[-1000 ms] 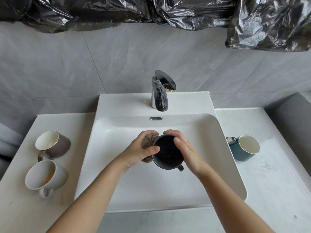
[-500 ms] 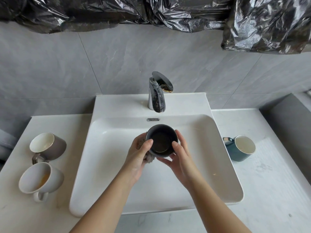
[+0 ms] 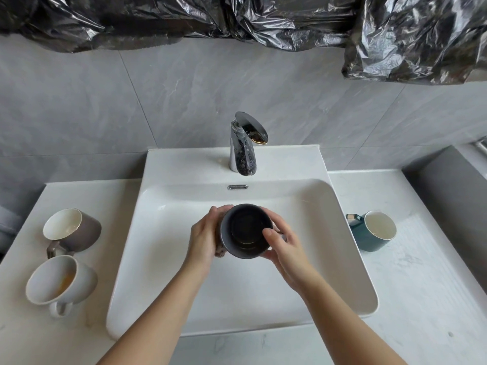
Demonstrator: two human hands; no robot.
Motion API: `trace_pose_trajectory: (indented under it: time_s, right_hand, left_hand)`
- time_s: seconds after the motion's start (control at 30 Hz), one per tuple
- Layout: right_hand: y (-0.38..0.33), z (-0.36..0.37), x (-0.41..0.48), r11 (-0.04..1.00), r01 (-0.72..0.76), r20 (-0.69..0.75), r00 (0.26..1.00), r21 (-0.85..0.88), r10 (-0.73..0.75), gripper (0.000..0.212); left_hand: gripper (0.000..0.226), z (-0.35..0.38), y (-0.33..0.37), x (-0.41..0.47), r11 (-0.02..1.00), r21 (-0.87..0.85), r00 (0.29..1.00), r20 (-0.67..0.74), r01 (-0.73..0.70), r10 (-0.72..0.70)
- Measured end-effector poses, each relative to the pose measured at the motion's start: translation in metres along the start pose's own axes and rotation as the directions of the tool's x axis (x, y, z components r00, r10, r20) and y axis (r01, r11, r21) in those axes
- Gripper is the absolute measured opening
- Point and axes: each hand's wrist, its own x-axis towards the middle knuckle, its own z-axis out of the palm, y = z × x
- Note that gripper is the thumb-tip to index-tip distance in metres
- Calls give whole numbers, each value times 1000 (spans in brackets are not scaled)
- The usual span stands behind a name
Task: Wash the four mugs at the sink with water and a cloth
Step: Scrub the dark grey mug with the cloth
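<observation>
A dark grey mug (image 3: 245, 230) is held upright over the white sink basin (image 3: 329, 259), its mouth facing me. My left hand (image 3: 207, 238) wraps its left side and presses a brownish cloth (image 3: 220, 252) against the mug's wall; only a scrap of cloth shows below the palm. My right hand (image 3: 283, 243) grips the mug's right side, thumb on the rim, and hides the handle. A brown mug (image 3: 76, 230) and a stained white mug (image 3: 56, 281) lie tilted on the left counter. A teal mug (image 3: 373, 231) lies on the right counter.
A chrome tap (image 3: 243, 148) stands behind the basin with no water running. Crumpled black plastic sheeting (image 3: 263, 19) hangs along the wall above. A grey ledge (image 3: 453, 206) borders the right counter.
The mug has turned from tilted toward me to more upright and risen slightly. My left hand slid the cloth round to the mug's left wall, and my right thumb moved onto the rim.
</observation>
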Motion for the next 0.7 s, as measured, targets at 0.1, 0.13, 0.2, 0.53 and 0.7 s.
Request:
trace_pose_trajectory:
  time_s: [0.1,0.13,0.2,0.53,0.7]
  right_hand:
    - [-3,-3,5,999,-3,-27,1000,-48,1,47]
    - [-4,-4,5,999,-4,-19,1000,-50,3,47]
    - [-7,-4,4,999,7,42,999,-54,-5,48]
    - [-29,-18,10,973,-42,288,952,-226,107,52]
    - [-21,-14,13,987,-129,199,969,-99,147,84]
  left_hand:
    - [35,-4,3,1,988,-23,988,16,-151,151]
    - [35,-5,5,2,983,-13,982,27,-185,185]
    - [35,-6,9,7,986,38,986,47,-164,162]
    - [90,-44,13,18,963,263,817,566,-53,-110]
    - [69,-36,10,12,992,99,888,447,73,-110]
